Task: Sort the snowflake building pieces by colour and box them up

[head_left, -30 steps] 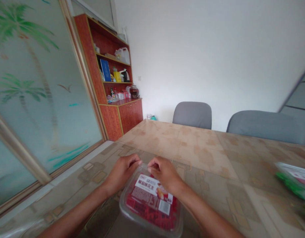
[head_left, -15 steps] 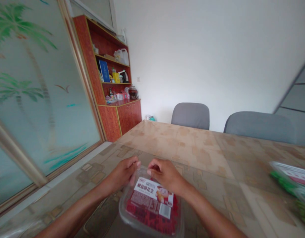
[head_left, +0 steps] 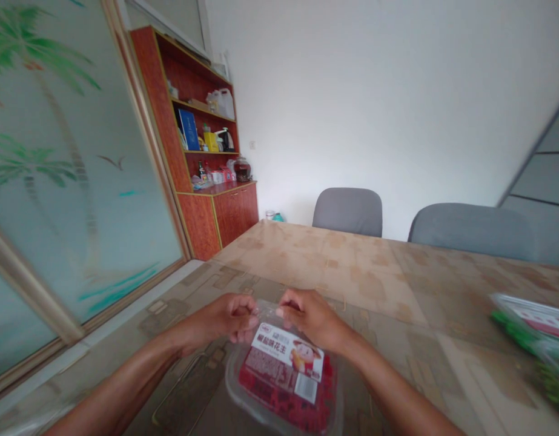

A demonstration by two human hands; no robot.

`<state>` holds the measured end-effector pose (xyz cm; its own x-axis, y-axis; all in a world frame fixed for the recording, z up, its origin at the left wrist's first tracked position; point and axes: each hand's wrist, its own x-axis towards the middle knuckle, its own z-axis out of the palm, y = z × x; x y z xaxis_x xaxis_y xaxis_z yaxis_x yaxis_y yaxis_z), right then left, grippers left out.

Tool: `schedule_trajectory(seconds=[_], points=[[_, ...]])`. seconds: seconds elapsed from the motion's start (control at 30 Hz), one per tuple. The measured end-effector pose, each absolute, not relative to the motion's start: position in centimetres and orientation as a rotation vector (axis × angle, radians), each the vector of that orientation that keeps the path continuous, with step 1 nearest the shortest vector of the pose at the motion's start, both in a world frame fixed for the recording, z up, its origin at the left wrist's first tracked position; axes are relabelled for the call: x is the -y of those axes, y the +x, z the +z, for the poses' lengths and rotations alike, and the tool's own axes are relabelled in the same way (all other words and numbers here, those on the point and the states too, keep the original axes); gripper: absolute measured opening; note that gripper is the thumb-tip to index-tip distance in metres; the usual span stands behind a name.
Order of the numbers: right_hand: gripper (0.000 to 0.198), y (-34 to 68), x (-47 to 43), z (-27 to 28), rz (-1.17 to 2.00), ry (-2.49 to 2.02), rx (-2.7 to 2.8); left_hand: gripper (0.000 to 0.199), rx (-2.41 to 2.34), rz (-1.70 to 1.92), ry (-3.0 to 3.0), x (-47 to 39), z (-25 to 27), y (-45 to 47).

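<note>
A clear plastic food container (head_left: 283,378) with a printed label and red contents sits low in the middle of the view, close to me on the table. At its far rim, my left hand (head_left: 234,318) pinches the left side of the edge with curled fingers. My right hand (head_left: 309,318) grips the same rim a little to the right, thumb and fingers pressed together. A strip of clear rim shows between the two hands. The fingertips partly hide the edge, and the lid looks closed.
More clear containers (head_left: 533,327) with green contents lie at the table's right edge. The patterned tabletop (head_left: 352,254) stretches away to two grey chairs (head_left: 348,211). A red-brown shelf unit (head_left: 197,133) stands at back left, beside a frosted sliding door (head_left: 88,200).
The container and both hands have shifted slightly right in the view. My left hand has turned a little, and its fingers stay on the rim.
</note>
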<state>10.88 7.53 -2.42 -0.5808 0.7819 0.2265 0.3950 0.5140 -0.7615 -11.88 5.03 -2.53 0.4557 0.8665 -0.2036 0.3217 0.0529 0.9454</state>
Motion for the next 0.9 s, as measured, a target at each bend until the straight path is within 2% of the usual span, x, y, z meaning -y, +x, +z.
schedule_trajectory(seconds=[0.4,0.57,0.9], points=[[0.014,11.2,-8.3,-3.2,0.973,-1.023,2.118,0.045,-1.180,0.614,1.602,-4.2,-2.8,-10.5],[0.011,10.9,-7.9,-2.3,1.001,-1.036,2.070,0.040,-1.085,0.480,1.598,-4.2,-1.6,-11.7],[0.015,12.2,-9.0,-2.7,1.302,-0.980,2.017,0.039,-1.109,0.583,1.648,-4.0,-2.3,-11.1]])
